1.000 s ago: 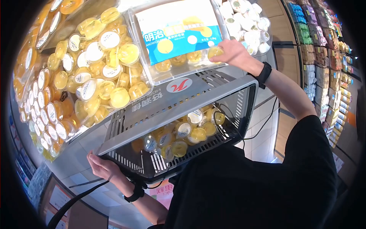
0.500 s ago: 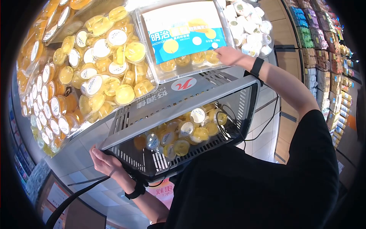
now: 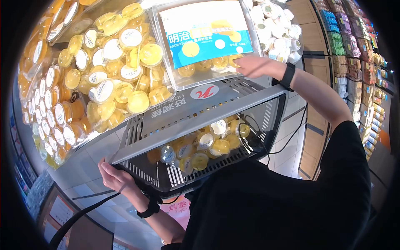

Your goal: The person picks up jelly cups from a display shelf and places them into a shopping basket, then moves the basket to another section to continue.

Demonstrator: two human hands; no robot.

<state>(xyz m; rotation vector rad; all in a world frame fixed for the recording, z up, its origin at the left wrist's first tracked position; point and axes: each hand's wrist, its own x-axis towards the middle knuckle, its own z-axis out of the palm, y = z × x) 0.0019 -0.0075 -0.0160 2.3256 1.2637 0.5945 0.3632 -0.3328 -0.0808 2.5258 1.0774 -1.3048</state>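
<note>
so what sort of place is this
Most likely a shop, perhaps a supermarket: yellow cups lie heaped loose on display, rows of colourful packets line the right side, and the left hand holds a shopping basket.

Nearest the body is the basket [image 3: 179, 132], with loose cups [image 3: 220, 146] inside and the left hand [image 3: 116, 177] at its left corner. Beyond it, a box [image 3: 208, 81] holds a row of cups [image 3: 220, 62] before a sign [image 3: 208, 46], the right hand [image 3: 257, 66] at the row's right end. Left of the box lies a heap of cups [image 3: 138, 102]; right, small packs [image 3: 270, 29], then shelves [image 3: 352, 54].
</note>
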